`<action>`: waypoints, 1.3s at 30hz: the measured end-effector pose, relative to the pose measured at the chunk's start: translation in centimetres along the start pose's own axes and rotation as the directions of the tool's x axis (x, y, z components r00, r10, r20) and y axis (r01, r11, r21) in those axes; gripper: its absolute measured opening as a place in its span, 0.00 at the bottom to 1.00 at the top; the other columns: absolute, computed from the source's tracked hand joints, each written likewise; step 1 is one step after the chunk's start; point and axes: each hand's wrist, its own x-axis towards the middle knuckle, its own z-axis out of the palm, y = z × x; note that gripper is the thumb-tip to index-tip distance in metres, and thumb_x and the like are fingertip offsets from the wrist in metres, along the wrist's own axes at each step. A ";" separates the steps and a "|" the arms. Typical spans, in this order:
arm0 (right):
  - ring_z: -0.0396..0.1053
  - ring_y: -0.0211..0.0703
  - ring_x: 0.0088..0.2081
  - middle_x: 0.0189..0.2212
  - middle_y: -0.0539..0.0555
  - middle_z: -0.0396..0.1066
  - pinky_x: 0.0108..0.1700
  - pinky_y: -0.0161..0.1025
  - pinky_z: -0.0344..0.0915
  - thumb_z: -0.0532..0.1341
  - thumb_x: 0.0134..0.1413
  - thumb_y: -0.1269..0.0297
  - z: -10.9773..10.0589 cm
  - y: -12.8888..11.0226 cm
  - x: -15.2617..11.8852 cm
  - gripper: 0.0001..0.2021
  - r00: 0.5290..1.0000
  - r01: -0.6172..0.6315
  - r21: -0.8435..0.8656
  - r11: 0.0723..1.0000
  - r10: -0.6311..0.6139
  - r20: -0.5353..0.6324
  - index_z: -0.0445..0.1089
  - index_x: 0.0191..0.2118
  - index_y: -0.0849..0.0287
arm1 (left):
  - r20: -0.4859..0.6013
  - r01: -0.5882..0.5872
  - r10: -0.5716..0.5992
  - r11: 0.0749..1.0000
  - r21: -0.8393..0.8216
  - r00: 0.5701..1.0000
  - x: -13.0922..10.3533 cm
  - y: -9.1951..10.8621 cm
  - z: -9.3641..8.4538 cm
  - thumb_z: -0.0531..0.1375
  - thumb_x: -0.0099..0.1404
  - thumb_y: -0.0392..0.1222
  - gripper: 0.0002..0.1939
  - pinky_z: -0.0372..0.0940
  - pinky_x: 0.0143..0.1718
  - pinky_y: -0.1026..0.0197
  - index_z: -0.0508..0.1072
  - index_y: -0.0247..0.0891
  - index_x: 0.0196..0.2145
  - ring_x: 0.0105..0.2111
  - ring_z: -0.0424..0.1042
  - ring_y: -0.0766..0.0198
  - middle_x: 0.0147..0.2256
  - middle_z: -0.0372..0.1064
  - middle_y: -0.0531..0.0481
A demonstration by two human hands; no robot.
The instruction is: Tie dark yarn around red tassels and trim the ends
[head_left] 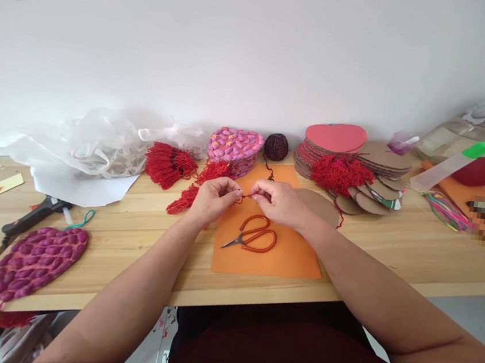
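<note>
My left hand [217, 201] and my right hand [278, 201] face each other above a sheet of orange paper [290, 261]. Thumb and fingertips of both are pinched on a thin red yarn strand [245, 196] that spans the small gap between them. Just below, orange-handled scissors [241, 240] lie on the paper with the blades pointing left. Red yarn tassels [182, 198] rest beside my left hand. Behind the hands sits a dark yarn ball [276, 147], its loose strand trailing toward my right hand. A cardboard disc [320, 208] lies partly hidden by my right wrist.
Purple-pink decorated hearts [235, 144] stand at the back, and another decorated heart [41, 258] lies front left near a black glue gun [33, 217]. Plastic bags [86, 142] fill the back left. Stacked cardboard shapes [336, 138] and a red yarn bundle [342, 175] are at right.
</note>
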 end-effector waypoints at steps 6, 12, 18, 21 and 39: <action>0.64 0.42 0.31 0.27 0.51 0.71 0.35 0.38 0.56 0.58 0.57 0.73 -0.7 0.0 0.2 0.06 0.997 0.030 -0.102 0.994 -0.037 -0.063 0.71 0.34 0.57 | -0.048 0.021 -0.020 1.000 0.023 0.999 0.1 -0.3 0.3 0.67 0.55 0.48 0.12 0.58 0.25 0.65 0.75 0.37 0.29 0.22 0.64 0.69 0.24 0.69 0.53; 0.63 0.47 0.37 0.29 0.54 0.72 0.40 0.41 0.57 0.57 0.58 0.74 -0.6 0.0 0.2 0.07 0.979 0.157 -0.178 0.971 -0.177 -0.102 0.70 0.34 0.56 | -0.030 0.029 -0.029 0.999 0.021 0.999 0.0 -0.5 0.6 0.69 0.53 0.49 0.13 0.59 0.25 0.65 0.78 0.36 0.28 0.23 0.66 0.68 0.25 0.73 0.51; 0.63 0.48 0.39 0.31 0.54 0.73 0.45 0.44 0.59 0.54 0.62 0.73 -0.1 -0.6 0.0 0.09 0.948 0.290 -0.177 0.940 -0.308 -0.078 0.69 0.34 0.56 | 0.013 0.059 -0.059 0.998 0.038 0.998 -0.1 -0.3 1.1 0.72 0.48 0.49 0.14 0.59 0.26 0.65 0.78 0.35 0.27 0.24 0.67 0.67 0.25 0.74 0.51; 0.64 0.49 0.41 0.33 0.55 0.74 0.48 0.45 0.59 0.54 0.63 0.72 -0.2 -1.1 0.0 0.09 0.943 0.273 -0.184 0.944 -0.300 -0.145 0.69 0.34 0.56 | 0.049 0.078 -0.077 0.997 -0.020 0.996 -0.2 -0.3 1.3 0.71 0.49 0.47 0.13 0.58 0.24 0.66 0.77 0.35 0.28 0.22 0.64 0.70 0.23 0.72 0.53; 0.59 0.34 0.26 0.24 0.47 0.66 0.29 0.35 0.56 0.65 0.55 0.50 1.6 -1.0 0.1 0.16 0.943 -0.331 0.585 0.740 0.249 0.219 0.73 0.33 0.61 | -0.051 0.105 -0.139 0.901 -0.422 0.989 -0.2 0.0 1.4 0.75 0.46 0.48 0.18 0.62 0.20 0.68 0.76 0.34 0.29 0.16 0.65 0.72 0.21 0.71 0.54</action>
